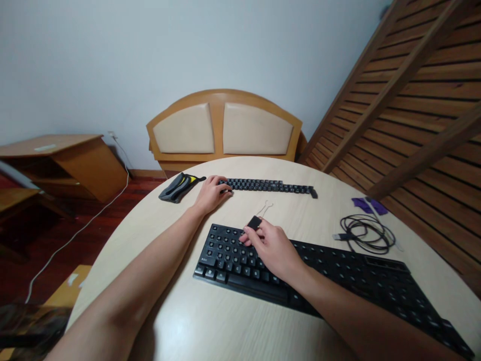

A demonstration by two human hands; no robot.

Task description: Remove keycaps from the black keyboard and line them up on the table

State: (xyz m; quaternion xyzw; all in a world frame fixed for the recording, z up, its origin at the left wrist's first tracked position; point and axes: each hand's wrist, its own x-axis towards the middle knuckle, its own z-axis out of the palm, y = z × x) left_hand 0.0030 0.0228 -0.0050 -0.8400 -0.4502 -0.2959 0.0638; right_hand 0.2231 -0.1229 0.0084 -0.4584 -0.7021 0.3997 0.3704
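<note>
A black keyboard (pixel 248 283) lies slanted across the near part of the round table, many of its upper-left keys bare of their caps. Over its upper left part, my right hand (pixel 272 248) is closed around a keycap puller (pixel 255 222), a black handle with thin wire loops pointing away from me. My left hand (pixel 213 194) rests at the left end of the rows of loose black keycaps (pixel 259 185). Its fingers and thumb are bent around a dark keycap (pixel 225 190) there, partly hidden.
A grey and black pouch (pixel 176 188) with yellow trim lies left of my left hand. On the right are a coiled USB cable (pixel 370 234) and a purple cloth (pixel 366 205). A padded wooden headboard (pixel 220 123) stands behind the table (pixel 203 321), and a slatted wooden screen (pixel 413 110) leans at right.
</note>
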